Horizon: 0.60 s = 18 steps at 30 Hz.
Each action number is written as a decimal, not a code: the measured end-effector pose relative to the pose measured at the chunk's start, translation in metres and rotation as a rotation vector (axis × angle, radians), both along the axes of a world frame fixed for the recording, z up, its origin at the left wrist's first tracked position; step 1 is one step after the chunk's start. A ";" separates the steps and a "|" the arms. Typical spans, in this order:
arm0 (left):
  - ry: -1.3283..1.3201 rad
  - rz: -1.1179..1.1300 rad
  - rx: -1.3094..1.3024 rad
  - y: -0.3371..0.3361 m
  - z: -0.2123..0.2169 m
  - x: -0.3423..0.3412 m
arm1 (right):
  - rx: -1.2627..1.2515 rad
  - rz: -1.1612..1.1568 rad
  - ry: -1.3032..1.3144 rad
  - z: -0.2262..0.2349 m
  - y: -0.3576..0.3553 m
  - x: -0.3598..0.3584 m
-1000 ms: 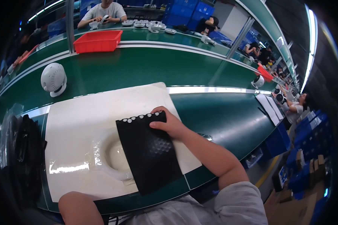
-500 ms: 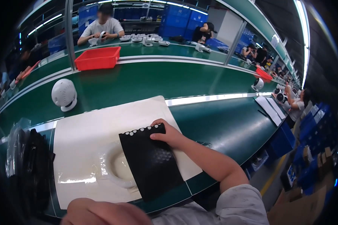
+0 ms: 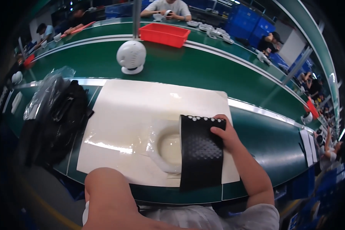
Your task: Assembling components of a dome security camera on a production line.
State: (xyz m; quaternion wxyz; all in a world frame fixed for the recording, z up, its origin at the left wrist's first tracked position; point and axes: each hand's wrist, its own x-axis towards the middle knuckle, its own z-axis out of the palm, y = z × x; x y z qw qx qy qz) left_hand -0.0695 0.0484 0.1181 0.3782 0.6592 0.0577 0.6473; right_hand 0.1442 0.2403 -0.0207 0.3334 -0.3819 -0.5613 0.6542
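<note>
My right hand (image 3: 227, 135) pinches the upper right corner of a black sheet (image 3: 201, 165), thumb on top and fingers at the edge. A row of white round dots runs along the sheet's top edge, and raised bumps show in its middle. The sheet partly covers a white ring-shaped holder (image 3: 154, 147), taped with clear film onto a white board (image 3: 119, 126). At the lower left my bent left arm (image 3: 109, 191) rises into view, but the left hand is out of the picture.
A round white device (image 3: 131, 55) stands on the green belt (image 3: 172, 65) beyond the board. Black bags and clear plastic (image 3: 57, 115) lie at the left. A red bin (image 3: 165, 34) sits farther back, near a seated co-worker. Papers (image 3: 308, 147) are at the right.
The view has turned left, so the scene sits farther right. My bent left arm shows more fully. The right hand keeps hold of the black sheet over the ring holder.
</note>
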 end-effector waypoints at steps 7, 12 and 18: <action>0.050 0.080 -0.032 0.003 -0.005 -0.005 | 0.037 0.020 -0.046 -0.001 0.002 0.003; 0.084 0.108 -0.025 0.008 -0.001 -0.006 | 0.001 0.016 -0.047 0.002 0.001 0.003; 0.123 0.129 -0.007 0.014 0.003 -0.008 | 0.017 0.031 -0.028 0.001 0.002 0.002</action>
